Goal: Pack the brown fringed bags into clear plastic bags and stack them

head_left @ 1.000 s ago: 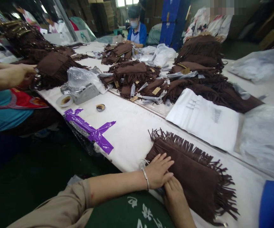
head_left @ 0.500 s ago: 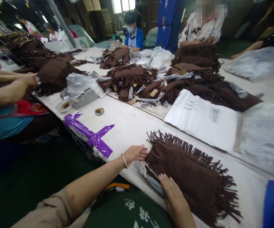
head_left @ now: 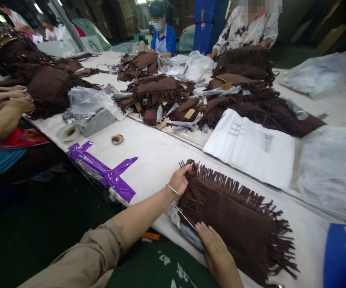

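A brown suede bag with fringe (head_left: 235,218) lies flat on the white table (head_left: 158,156) in front of me. My left hand (head_left: 181,180), with a thin bracelet on the wrist, pinches the fringe at the bag's far left corner. My right hand (head_left: 213,246) lies flat, fingers together, on the bag's near edge. A clear plastic sleeve with a white string (head_left: 183,226) sticks out from under the bag between my hands.
A white flat bag (head_left: 251,148) lies beyond the fringed one. Piles of brown fringed bags (head_left: 161,94) and clear plastic cover the table's middle. Purple tape (head_left: 104,172) marks the near edge. A co-worker's arms (head_left: 2,116) work at the left; two people sit at the far end.
My left hand has slid from the bag's near edge, beside the right hand, up along its left side to the far corner fringe. My right hand has stayed on the near edge.
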Tool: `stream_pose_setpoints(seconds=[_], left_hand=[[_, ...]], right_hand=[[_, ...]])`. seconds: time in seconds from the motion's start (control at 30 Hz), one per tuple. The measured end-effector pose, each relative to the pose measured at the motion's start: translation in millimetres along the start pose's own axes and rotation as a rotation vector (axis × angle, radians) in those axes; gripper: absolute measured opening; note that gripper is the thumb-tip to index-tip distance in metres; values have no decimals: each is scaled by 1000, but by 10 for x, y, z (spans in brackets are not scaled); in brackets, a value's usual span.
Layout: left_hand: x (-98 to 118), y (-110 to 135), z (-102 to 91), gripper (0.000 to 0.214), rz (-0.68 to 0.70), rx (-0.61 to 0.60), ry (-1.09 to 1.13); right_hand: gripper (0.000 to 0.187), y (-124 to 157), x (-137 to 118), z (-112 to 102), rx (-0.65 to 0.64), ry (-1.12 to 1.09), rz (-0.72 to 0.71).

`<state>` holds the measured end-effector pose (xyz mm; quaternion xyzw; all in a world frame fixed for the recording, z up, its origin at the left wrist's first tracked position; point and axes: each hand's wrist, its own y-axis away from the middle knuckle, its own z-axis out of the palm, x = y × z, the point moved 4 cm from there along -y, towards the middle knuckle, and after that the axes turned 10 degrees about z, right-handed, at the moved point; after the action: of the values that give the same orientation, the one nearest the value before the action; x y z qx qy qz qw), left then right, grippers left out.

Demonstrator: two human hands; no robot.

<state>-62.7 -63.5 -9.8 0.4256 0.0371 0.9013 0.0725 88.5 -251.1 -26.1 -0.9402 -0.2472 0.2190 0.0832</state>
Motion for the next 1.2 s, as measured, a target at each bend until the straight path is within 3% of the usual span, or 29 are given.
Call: stream_pose_setpoints(seconds=[0.1, 0.3, 0.47, 0.63, 0.7, 0.8, 0.87, 0.93, 1.0, 1.07, 1.13, 1.2], left_hand=[[15, 189, 149, 47, 129, -194, -410], [-229, 456, 331, 56, 381, -551, -1138], [-258, 566, 410, 52, 394, -764, -1227], [-363, 756, 585, 50, 310, -977, -1308], [-456, 905, 709, 57, 309, -1119, -1318], [-625, 1130, 917, 76, 327, -1338, -1296], [-745, 1225, 1036, 82, 351, -1423, -1296], [-858, 1263, 1121, 84, 384, -1440, -1313], [-953, 1274, 1173, 80, 423, -1451, -1321], [-1007, 1281, 1201, 72, 476, -1495, -1303], [-1006, 1285, 1211, 63, 545, -1543, -1284], [-959, 1283, 1210, 57, 621, -1554, -1284]], right_hand=[[68, 5, -13, 14, 20, -3, -26], [68, 28, -53, 63, -18, 90, -26], [59, 69, -106, -143, -116, 154, -2], [50, 390, 64, -481, -63, 18, 190], [43, 665, 186, -590, 21, -121, 400], [36, 1182, 405, -697, 251, -459, 919], [40, 1487, 499, -699, 395, -737, 1245], [49, 1647, 534, -664, 452, -1048, 1426], [57, 1662, 535, -618, 404, -1376, 1476], [63, 1581, 521, -585, 295, -1667, 1436], [69, 1430, 514, -572, 185, -1887, 1329], [73, 1221, 556, -583, 157, -1997, 1177]])
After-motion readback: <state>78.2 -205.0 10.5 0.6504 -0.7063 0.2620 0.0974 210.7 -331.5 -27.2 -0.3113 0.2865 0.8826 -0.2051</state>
